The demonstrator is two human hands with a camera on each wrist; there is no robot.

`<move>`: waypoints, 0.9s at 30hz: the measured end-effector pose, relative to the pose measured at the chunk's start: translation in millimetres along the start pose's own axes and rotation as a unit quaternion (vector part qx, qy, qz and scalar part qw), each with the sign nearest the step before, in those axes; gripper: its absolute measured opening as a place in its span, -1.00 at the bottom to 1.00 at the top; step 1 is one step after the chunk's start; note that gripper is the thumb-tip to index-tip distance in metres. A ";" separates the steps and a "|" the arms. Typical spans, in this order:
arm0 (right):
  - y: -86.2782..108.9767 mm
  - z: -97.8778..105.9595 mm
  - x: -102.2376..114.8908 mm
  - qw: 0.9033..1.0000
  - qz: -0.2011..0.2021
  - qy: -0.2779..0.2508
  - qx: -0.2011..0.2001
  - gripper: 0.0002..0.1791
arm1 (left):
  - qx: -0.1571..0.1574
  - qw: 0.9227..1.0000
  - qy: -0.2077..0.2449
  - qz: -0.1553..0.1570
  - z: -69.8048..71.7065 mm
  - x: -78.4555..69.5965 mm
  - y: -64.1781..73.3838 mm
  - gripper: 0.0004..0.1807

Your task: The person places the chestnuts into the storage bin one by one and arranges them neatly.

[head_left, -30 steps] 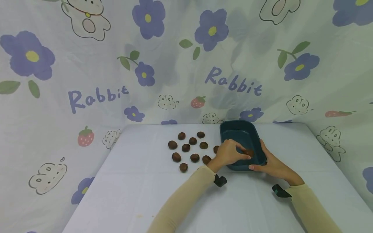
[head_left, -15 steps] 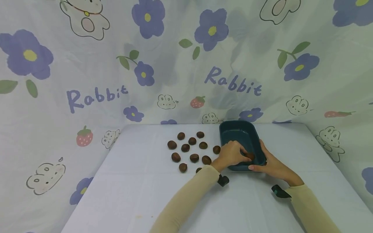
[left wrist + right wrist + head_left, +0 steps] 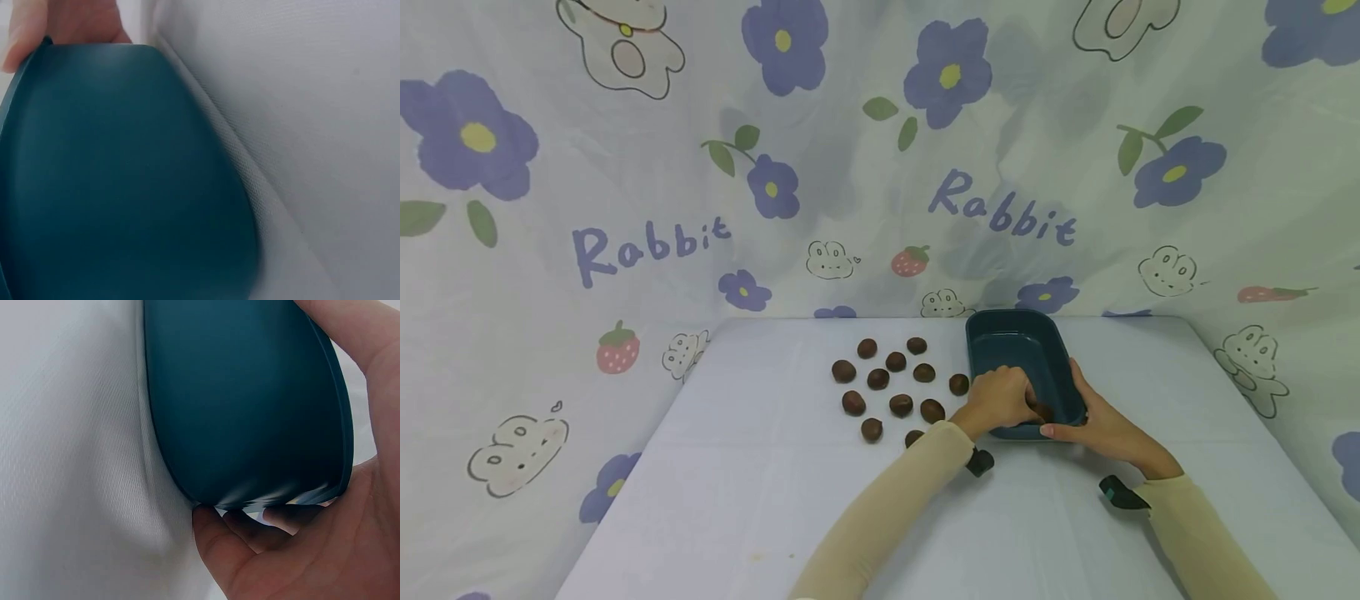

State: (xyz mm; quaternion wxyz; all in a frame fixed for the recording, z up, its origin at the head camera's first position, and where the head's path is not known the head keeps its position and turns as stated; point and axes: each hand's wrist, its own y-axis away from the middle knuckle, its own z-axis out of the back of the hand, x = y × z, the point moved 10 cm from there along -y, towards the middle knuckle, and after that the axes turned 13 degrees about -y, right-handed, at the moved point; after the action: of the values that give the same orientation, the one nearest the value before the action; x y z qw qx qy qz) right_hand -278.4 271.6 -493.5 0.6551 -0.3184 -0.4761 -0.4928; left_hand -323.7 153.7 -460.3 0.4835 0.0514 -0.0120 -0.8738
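A dark teal rectangular dish (image 3: 1017, 348) stands on the white table. My left hand (image 3: 1000, 396) reaches over its near left side, fingers down inside, pinching a brown chestnut (image 3: 1042, 412) low in the near end. That chestnut is partly covered by the thumb and fingers. On the other side my right hand (image 3: 1108, 425) grips the dish's near right corner, thumb at the front rim. In the right wrist view its fingers (image 3: 228, 544) curl against the outer wall of the dish. The left wrist view shows mostly the dish's outer wall (image 3: 125, 169).
Several loose chestnuts (image 3: 901, 406) lie scattered to the left of the dish. One chestnut (image 3: 958, 384) sits close by its left wall, and another (image 3: 913, 437) is partly behind the left sleeve. A patterned cloth (image 3: 880, 167) hangs behind the table's far edge.
My left hand has moved slightly right and lower into the dish with the chestnut, uncovering chestnuts beside the sleeve. The right hand keeps its grip in the same place.
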 end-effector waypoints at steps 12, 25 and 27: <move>0.5 -1.3 2.5 1.000 -0.002 -0.003 0.000 0.42 | 0.014 1.000 -0.004 -0.009 -3.2 -1.8 -2.4 -0.77; 0.5 -3.1 6.3 1.000 0.003 -0.009 0.001 0.41 | -0.022 0.999 0.011 -0.025 5.7 -1.8 4.1 -0.68; 0.8 -2.6 6.0 1.000 -0.005 -0.003 0.000 0.42 | -0.043 0.998 0.029 -0.032 12.7 -0.3 9.1 -0.64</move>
State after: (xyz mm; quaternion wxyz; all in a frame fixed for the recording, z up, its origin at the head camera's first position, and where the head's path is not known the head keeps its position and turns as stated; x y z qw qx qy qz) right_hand -276.4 267.5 -488.7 0.6511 -0.3178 -0.4799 -0.4948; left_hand -317.1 148.7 -447.0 0.4575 0.0567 0.0410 -0.8864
